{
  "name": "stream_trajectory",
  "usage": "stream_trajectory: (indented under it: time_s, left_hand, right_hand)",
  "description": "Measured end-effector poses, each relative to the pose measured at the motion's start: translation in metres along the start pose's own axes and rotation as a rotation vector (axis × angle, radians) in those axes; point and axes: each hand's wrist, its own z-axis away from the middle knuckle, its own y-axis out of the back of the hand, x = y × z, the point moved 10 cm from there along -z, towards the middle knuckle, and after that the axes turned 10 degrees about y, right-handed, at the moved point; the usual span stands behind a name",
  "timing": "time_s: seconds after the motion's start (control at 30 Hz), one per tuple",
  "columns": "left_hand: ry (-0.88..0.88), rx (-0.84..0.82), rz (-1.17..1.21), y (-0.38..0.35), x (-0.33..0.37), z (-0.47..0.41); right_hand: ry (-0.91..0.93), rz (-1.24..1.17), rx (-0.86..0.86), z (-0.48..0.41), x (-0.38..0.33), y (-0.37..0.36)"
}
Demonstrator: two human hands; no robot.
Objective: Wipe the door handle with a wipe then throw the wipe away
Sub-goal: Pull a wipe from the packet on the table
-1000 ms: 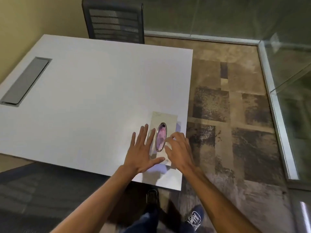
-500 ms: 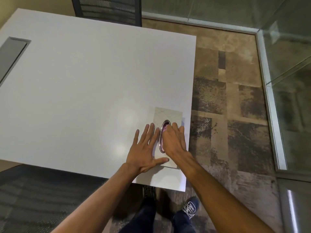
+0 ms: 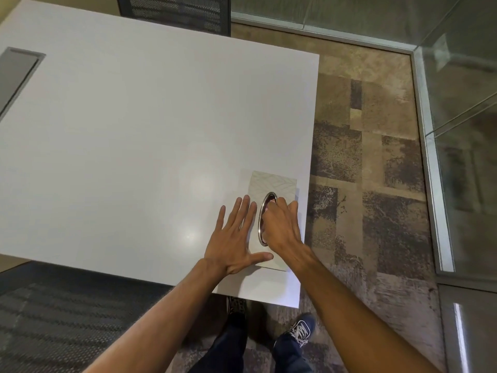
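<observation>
A white worktop fills the upper left and centre of the frame. Near its lower right corner a pale patterned panel is laid flat, and an oval metal door handle is set into it. The left hand is spread flat, fingers extended, pressed partly on the worktop and partly on the panel's left edge, with the thumb across the panel's lower edge; nothing is gripped by it. The right hand is laid over the handle with fingers curled down into the recess. Whether a wipe is held beneath it cannot be told. A grey cable hatch is seen at the left edge, a mesh chair at the top, and patterned carpet to the right.
</observation>
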Motion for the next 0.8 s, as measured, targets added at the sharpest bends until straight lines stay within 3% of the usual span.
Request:
stream_trajectory:
  time_s: [0.23,0.5,0.8]
  left_hand:
    - [-0.075,0.011,0.056,0.002,0.005,-0.001]
    - [-0.069,-0.009,0.061,0.001,0.005,-0.002]
    - [-0.05,-0.006,0.039,0.002,0.005,-0.002]
  right_hand:
    - [-0.04,-0.351,0.235,0.019,0.02,0.017]
    - [-0.019,-0.452,0.417,0.058,0.029,0.04]
    - [0.127,-0.296,0.417,0.047,0.012,0.027]
